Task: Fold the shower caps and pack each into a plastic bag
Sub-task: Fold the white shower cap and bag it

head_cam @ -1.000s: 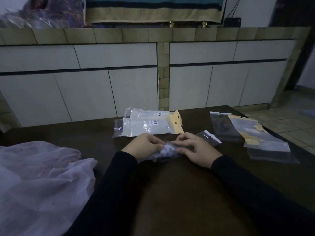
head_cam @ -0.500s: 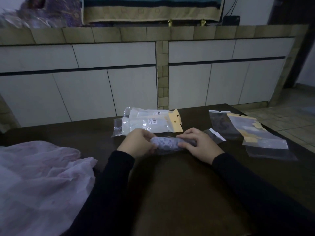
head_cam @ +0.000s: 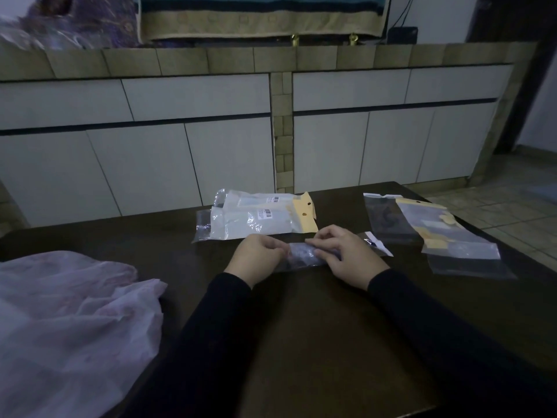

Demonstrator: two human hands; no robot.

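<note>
On table (head_cam: pixel 301 327), both hands keep gripping bagged cap (head_cam: pixel 303 256).

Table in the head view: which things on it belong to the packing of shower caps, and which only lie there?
For the job:
- folded cap, gripped by left hand and right hand
- packed bags behind the hands
- empty bags on the right
- pile of loose caps on the left

Lying about:
- cloth on the ledge behind
- black box beside it
</note>
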